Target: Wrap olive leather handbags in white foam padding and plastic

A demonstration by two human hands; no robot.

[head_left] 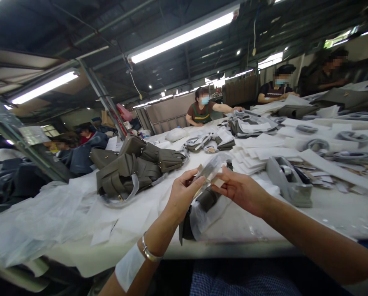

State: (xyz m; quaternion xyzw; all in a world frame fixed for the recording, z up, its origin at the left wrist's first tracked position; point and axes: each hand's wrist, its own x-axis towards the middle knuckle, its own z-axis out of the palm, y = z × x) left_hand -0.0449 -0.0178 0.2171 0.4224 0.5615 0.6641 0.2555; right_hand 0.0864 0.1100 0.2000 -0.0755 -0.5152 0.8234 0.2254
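Note:
My left hand point(186, 190) is closed around a strip wrapped in clear plastic film point(213, 166), thumb on top. Close beside it, my right hand point(238, 190) pinches a small cream piece of card or paper point(217, 182) against the same wrapped strip. What lies inside the film is hard to make out. Under both hands a dark olive bag point(209, 199) rests at the table's front edge, partly covered by clear plastic point(199, 220). My fingers and the film hide much of it.
Several olive handbags point(122, 174) are piled at the left, beside crumpled plastic sheets point(48, 222). A grey tape dispenser point(288, 181) stands right of my hands. White sheets point(258, 154) and wrapped strap coils point(353, 156) lie beyond. Across the table a masked person point(200, 111) reaches toward wrapped pieces.

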